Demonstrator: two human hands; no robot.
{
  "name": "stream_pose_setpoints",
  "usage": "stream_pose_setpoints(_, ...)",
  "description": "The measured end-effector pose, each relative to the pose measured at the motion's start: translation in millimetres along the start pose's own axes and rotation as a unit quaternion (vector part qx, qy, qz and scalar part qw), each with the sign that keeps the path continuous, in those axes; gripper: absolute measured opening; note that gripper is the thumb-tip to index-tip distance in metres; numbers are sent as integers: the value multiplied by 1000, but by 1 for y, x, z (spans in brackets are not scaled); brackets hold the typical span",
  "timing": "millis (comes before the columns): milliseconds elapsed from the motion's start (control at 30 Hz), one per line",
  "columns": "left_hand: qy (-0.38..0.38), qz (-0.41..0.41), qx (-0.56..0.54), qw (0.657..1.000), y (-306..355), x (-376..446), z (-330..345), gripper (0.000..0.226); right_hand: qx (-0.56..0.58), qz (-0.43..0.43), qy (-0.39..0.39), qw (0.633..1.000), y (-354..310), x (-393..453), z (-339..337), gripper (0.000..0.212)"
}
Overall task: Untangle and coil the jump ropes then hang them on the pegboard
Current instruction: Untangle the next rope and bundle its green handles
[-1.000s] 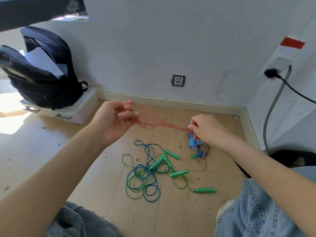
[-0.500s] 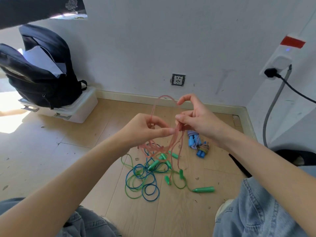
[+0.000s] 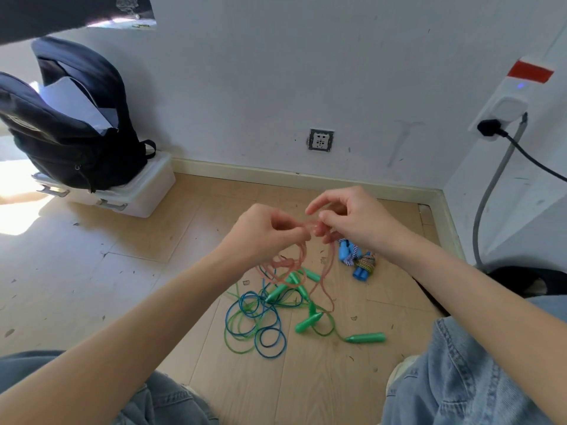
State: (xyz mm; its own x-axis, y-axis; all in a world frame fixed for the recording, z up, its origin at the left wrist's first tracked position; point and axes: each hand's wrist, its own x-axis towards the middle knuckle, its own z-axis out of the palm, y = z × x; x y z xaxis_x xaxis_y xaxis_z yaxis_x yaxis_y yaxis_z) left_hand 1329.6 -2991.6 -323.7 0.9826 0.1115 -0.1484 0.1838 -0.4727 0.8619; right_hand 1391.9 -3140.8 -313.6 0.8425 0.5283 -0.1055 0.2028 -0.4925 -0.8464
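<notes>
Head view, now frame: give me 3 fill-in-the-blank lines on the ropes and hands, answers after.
1. Both hands, left hand and right hand, pinch the ____ rope.
2. The tangle of green and blue ropes lies on the ____.
3. The backpack sits on a ____ box.

Answers: pink; floor; white

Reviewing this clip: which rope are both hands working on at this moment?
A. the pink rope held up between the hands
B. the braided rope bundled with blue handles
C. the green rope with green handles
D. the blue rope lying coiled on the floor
A: the left hand and right hand both pinch the pink rope, whose loops hang down toward the floor, while the other ropes lie untouched.
</notes>
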Motion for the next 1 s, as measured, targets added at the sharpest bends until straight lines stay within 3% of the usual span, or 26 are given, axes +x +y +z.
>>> stream_pose_setpoints(100, 37, -8, -75, 996, 0, 1, -20, 13, -111, 71, -72, 989, 5, -1, -10, 24)
stream_pose_setpoints(233, 50, -15, -163, 985, -1, 3, -27, 19, -107, 71, -178, 976, 4, -5, -6, 22)
stream_pose_setpoints(400, -84, 19, -236, 968, 6, 0, -25, 21, -221, -1, -32, 975, 9, 2, 0, 22)
stream_pose_setpoints(533, -199, 35, -197, 959, 6, -3, -19, 16, -304, -28, -9, 952, 9, -2, 8, 38)
stream_pose_setpoints(600, -218, 29, -199, 955, 5, -3, -19, 18, -308, -46, 2, 950, 10, -2, 14, 39)
stream_pose_setpoints(667, -183, 10, -152, 971, 3, 0, -22, 17, -280, -47, 2, 959, 8, -1, 12, 36)
stream_pose_setpoints(733, -94, -24, -28, 995, -2, 4, -23, 17, -211, -37, -20, 977, 3, 0, 4, 27)
stream_pose_setpoints(833, 10, -29, 98, 995, -13, 8, -22, 59, -72, -23, -64, 995, -6, -3, -7, 13)
stream_pose_setpoints(900, 3, 54, 90, 994, -11, 7, -21, 61, 2, -14, -96, 995, -9, -6, -10, 11)
stream_pose_setpoints(1000, -104, 103, 5, 989, -4, 4, -20, 29, 85, -42, -89, 991, -14, -9, -10, 8)
